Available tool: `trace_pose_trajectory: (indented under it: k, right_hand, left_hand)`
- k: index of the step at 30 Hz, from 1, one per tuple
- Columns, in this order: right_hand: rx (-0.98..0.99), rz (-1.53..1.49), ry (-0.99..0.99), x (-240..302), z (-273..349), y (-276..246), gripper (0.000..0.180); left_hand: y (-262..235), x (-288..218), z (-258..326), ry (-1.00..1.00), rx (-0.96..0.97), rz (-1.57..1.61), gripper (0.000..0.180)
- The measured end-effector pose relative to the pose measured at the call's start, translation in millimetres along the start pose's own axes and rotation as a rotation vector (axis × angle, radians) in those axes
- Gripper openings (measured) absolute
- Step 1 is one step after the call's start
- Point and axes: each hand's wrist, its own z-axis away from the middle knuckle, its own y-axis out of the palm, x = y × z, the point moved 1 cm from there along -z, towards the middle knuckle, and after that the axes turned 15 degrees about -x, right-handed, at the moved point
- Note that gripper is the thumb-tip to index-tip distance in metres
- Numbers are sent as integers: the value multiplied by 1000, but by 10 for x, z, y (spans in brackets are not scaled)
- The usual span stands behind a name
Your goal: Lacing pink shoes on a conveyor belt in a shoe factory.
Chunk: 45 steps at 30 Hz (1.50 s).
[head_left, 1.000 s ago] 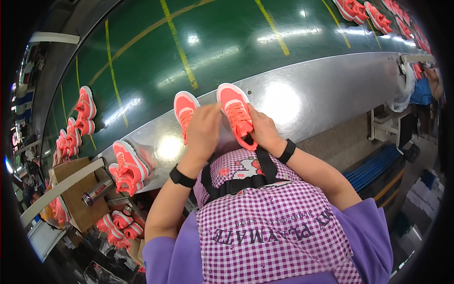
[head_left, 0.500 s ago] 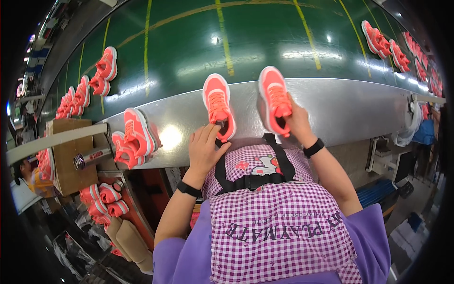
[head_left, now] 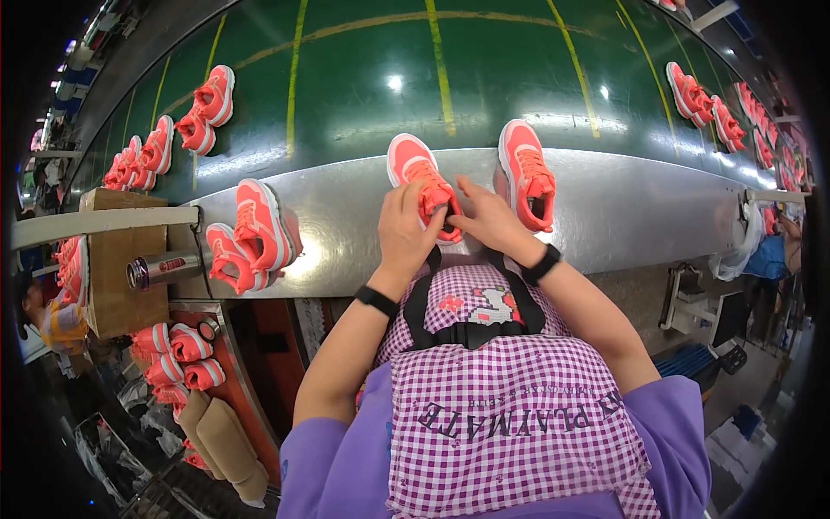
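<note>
Both grips close on the same coral sneaker [head_left: 424, 186] at the centre of the frame: I see my left hand [head_left: 405, 229] wrapped over its near side, and my right hand [head_left: 486, 218] pinching at the laces, fingers bent tight. That shoe sits on the steel table [head_left: 622, 208] edge. Its mate [head_left: 527, 173] stands just to the right, untouched. Another pair [head_left: 251, 238] lies at centre left, near a metal cylinder [head_left: 164, 270]. Above runs the green conveyor belt [head_left: 363, 78] carrying more pairs.
</note>
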Motion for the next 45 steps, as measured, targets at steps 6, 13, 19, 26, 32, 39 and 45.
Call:
trace_pose_trajectory:
  k: [6,13,19,26,32,39,45]
  right_hand:
    - [82,-69,211,-116,-67,446,45]
    - [24,96,163,-195,29,546,28]
    - [21,90,196,-157,13,520,35]
    - [40,83,212,-122,-9,482,40]
    - [38,87,206,-81,-17,470,38]
    - [18,119,212,-139,31,533,30]
    - [26,105,210,-144,26,510,31]
  left_hand:
    - [97,106,-117,322,114,-70,23]
    - [136,-36,-298,588,395,-104,9]
    - [-18,69,-207,160,334,128,17]
    - [-271,282,-29,-420,227,170,27]
    - [-3,160,-219,-157,242,92,22]
    - [78,98,-207,60,259,16,20]
    - [160,149,-540,-50,379,19,15]
